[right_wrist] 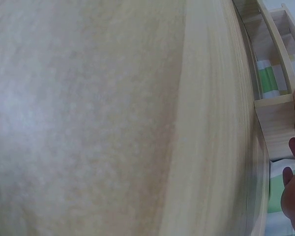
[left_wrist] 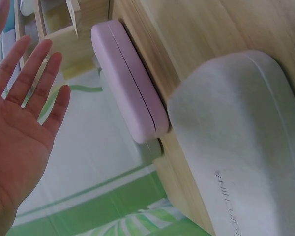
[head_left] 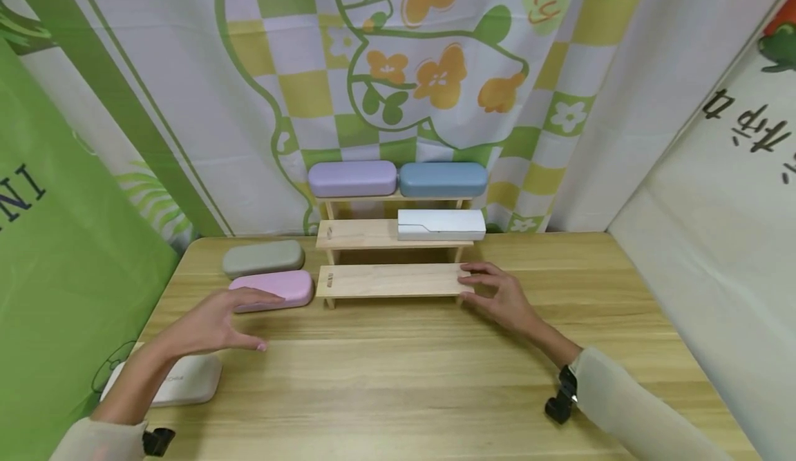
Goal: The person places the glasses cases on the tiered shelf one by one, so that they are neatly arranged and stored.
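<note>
Left of frame centre, the rounded pink hard-shell case (head_left: 291,285) seems light, stiff, slippery, best held mid-length, the left grip (head_left: 214,321) apart near it, the right grip (head_left: 501,299), fingers parted, touching the pale wooden three-tier rack (head_left: 394,280).

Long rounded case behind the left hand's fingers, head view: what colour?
Lilac-pink long rounded case, showing best in the left wrist view.

Six cases (head_left: 270,282), seemingly one stand (head_left: 392,280)

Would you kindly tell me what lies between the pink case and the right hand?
In the head view, the lowest wooden shelf lies between the pink case and right hand.
</note>
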Demonstrator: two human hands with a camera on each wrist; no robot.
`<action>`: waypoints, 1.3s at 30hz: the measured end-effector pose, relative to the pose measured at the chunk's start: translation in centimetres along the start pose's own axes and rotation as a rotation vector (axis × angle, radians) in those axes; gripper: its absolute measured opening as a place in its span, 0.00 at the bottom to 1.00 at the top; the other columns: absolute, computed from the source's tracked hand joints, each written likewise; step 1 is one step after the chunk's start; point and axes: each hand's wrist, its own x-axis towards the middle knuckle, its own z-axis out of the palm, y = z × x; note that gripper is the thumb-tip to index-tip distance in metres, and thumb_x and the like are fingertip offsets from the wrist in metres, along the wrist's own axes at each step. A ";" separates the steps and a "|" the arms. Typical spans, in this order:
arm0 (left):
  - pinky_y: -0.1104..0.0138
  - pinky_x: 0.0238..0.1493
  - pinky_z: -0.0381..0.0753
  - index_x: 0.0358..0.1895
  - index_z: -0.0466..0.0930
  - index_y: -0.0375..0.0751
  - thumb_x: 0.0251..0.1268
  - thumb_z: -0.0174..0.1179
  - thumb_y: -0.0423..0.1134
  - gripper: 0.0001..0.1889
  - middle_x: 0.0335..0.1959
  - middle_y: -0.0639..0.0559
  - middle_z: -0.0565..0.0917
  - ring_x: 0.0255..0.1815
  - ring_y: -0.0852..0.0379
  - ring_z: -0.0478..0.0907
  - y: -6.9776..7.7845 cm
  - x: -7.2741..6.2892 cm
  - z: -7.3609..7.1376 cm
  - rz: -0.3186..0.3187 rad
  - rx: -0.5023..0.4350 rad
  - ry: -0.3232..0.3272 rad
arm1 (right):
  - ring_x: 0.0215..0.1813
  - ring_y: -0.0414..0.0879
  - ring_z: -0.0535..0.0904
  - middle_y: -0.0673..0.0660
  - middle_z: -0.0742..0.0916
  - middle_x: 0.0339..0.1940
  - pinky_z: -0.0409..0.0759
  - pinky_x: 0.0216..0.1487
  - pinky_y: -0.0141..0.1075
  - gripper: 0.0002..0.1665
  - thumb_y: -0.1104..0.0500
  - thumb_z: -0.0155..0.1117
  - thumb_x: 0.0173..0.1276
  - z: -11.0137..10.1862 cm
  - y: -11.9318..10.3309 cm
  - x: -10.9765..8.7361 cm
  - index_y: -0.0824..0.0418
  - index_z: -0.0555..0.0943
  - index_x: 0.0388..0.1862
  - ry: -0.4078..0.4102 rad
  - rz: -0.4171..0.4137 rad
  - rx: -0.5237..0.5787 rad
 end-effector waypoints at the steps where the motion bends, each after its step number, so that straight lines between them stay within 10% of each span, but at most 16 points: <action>1: 0.56 0.63 0.80 0.66 0.85 0.53 0.51 0.83 0.51 0.35 0.63 0.55 0.86 0.64 0.53 0.81 -0.1 -0.2 0.0 -0.010 0.008 -0.005 | 0.64 0.63 0.81 0.64 0.87 0.62 0.70 0.70 0.24 0.18 0.71 0.80 0.60 0.0 0.0 0.0 0.65 0.91 0.51 -0.001 0.003 0.002; 8: 0.43 0.62 0.80 0.67 0.83 0.43 0.48 0.84 0.53 0.40 0.63 0.48 0.86 0.63 0.43 0.82 -0.5 -1.7 -0.4 -0.043 0.048 -0.020 | 0.65 0.63 0.81 0.63 0.87 0.62 0.70 0.70 0.24 0.19 0.71 0.79 0.61 0.0 0.0 0.0 0.65 0.91 0.52 0.001 0.015 0.006; 17: 0.78 0.69 0.63 0.69 0.82 0.47 0.39 0.87 0.52 0.46 0.65 0.49 0.85 0.68 0.58 0.78 -1.4 -3.8 -1.1 -0.006 0.000 -0.014 | 0.65 0.64 0.81 0.64 0.87 0.62 0.69 0.70 0.23 0.18 0.71 0.79 0.61 0.1 -0.1 0.0 0.66 0.91 0.51 0.001 0.006 0.003; 39: 0.84 0.65 0.63 0.67 0.82 0.43 0.36 0.89 0.49 0.47 0.63 0.49 0.86 0.67 0.73 0.74 -3.5 -7.6 -1.1 -0.017 -0.009 0.043 | 0.66 0.63 0.81 0.62 0.87 0.63 0.68 0.70 0.22 0.19 0.71 0.79 0.61 0.0 0.5 -0.1 0.65 0.91 0.51 -0.008 0.031 0.015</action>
